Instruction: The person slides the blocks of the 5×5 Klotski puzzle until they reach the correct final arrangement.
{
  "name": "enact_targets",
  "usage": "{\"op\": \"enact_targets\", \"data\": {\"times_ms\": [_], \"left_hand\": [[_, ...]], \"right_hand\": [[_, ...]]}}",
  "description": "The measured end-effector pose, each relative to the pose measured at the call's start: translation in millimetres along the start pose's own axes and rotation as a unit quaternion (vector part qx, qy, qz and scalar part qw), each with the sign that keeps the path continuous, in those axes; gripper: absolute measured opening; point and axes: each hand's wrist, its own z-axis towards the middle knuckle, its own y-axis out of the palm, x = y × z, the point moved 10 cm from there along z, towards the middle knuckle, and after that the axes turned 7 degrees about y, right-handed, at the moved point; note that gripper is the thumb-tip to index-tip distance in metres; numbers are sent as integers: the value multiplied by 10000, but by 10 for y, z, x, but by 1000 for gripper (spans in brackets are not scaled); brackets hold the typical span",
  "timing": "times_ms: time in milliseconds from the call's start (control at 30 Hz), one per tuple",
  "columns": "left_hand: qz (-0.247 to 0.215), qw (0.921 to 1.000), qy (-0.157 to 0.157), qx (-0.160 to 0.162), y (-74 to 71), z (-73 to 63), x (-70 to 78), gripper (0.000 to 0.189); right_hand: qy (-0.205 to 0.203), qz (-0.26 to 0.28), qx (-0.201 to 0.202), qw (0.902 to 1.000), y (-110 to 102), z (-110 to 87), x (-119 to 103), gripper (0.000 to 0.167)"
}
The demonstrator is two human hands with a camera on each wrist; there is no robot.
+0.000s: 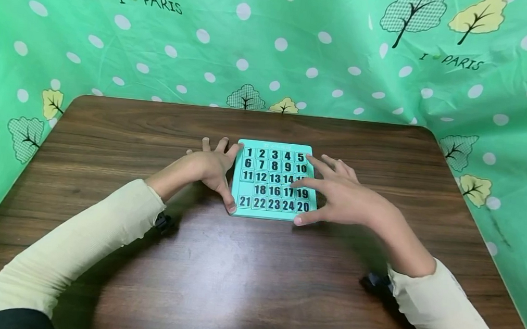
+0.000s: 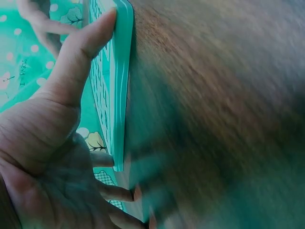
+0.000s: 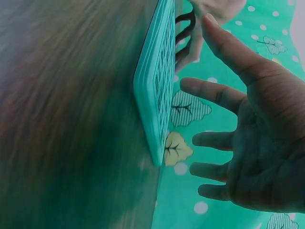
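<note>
A turquoise sliding number puzzle [image 1: 236, 193] lies flat on the table, its black numbers facing up. One gap shows at the left end of its fourth row. My left hand [image 1: 216, 166] is at its left side, thumb tip on the near left corner and index fingertip by the far left corner. In the left wrist view the thumb [image 2: 71, 67] lies straight along the rim, the other fingers spread. My right hand [image 1: 343, 195] hovers over the right side, partly covering the third row's last tile. The right wrist view shows its spread fingers [image 3: 217, 95] apart from the puzzle.
The brown wooden table [image 1: 196, 284] stretches around the puzzle on every side. A green curtain [image 1: 161, 40] with white dots and trees hangs behind the table and along both sides. Dark straps or devices [image 1: 375, 281] sit under the wrists.
</note>
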Motion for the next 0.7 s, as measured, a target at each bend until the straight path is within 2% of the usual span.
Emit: {"op": "enact_targets", "data": {"times_ms": [133,167,300,533,700], "left_hand": [[-179,9998,14,27,5,-5,11,180],[-259,9997,-4,-28,-7,-42,42,177],[-299,9995,-16,-63,4,-34,35,176],[-246,9997,-22,-75,-3,-45,23,176],[-216,9997,-18,-137,-2,-50,13,175]], "right_hand": [[79,30,34,10000,-1,-100,142,75],[102,45,44,9999,1,-121,178,75],[180,90,31,9998,21,-165,265,77],[-58,86,-85,9999,132,-49,90,79],[-183,-28,48,9998,82,8,-22,69]]}}
